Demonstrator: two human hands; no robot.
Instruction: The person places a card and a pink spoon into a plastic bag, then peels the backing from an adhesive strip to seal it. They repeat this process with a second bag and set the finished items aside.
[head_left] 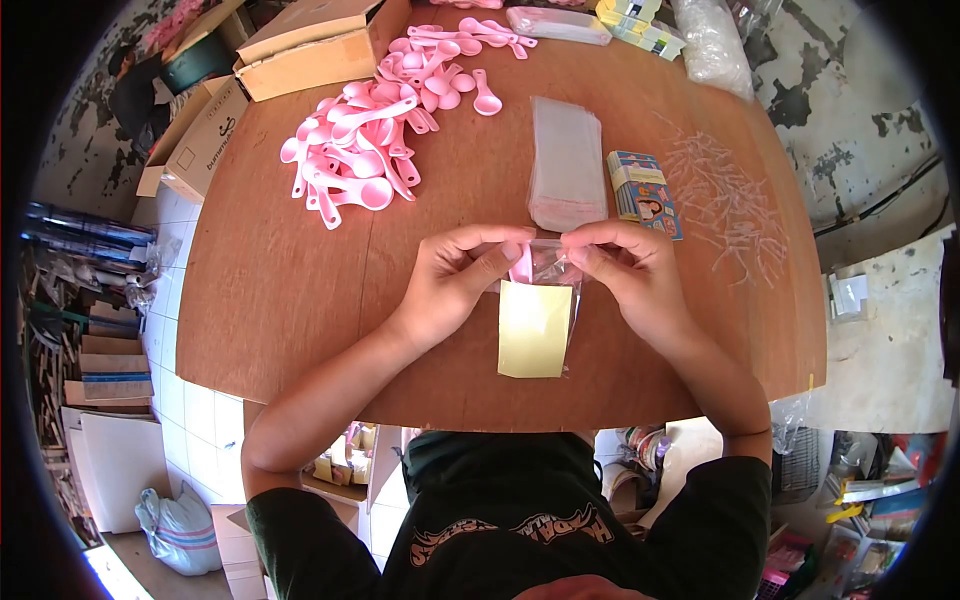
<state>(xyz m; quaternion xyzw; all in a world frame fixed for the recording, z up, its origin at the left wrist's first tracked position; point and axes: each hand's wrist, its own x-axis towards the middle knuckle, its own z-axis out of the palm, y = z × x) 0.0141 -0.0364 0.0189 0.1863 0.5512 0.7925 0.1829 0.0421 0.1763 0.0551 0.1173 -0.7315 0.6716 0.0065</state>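
Observation:
Near the table's front edge, a clear plastic bag hangs between my two hands, with a pale yellow card and a pink spoon inside it. My left hand pinches the bag's top left corner beside the spoon handle. The top right corner is pinched between thumb and finger of my right hand. Just beyond the hands lies a stack of flat clear bags, with a banded stack of printed cards to its right. A heap of pink spoons spreads over the back left.
White twist ties lie scattered on the right of the brown table. An open cardboard box stands at the back left. Along the back edge are more clear bags, yellow-banded card stacks and a clear plastic bundle.

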